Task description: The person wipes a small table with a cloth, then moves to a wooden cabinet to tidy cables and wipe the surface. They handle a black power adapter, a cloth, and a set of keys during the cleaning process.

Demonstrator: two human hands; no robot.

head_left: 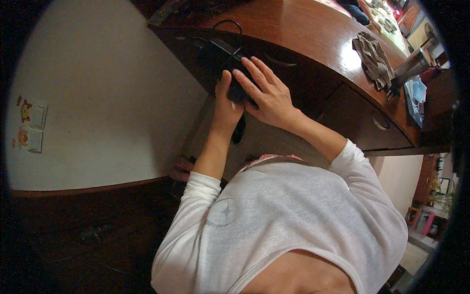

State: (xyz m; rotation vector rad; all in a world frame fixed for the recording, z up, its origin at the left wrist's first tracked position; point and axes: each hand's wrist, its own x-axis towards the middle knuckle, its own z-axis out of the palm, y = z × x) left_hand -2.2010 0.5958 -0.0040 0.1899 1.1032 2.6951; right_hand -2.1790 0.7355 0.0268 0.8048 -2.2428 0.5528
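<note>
Between both hands is a black object (pixel 237 90), mostly hidden by them and too dark to identify. My left hand (pixel 224 101) holds it from the left, thumb pointing up along its side. From the right, my right hand (pixel 270 92) rests on the object with its fingers slightly spread. Just beyond the fingertips, a dark item with a pale straight edge (pixel 224 47) lies in shadow below the wooden top. A black cable (pixel 229 22) loops above it, and a dark loop crosses near the right fingertips.
A glossy wooden counter (pixel 293 25) with drawers curves across the top. On it are a crumpled brown cloth (pixel 374 60), a cylindrical container (pixel 413 66) and a light blue item (pixel 415 97). A pale wall (pixel 110 92) stands at left. Another person's arm (pixel 371 14) shows at upper right.
</note>
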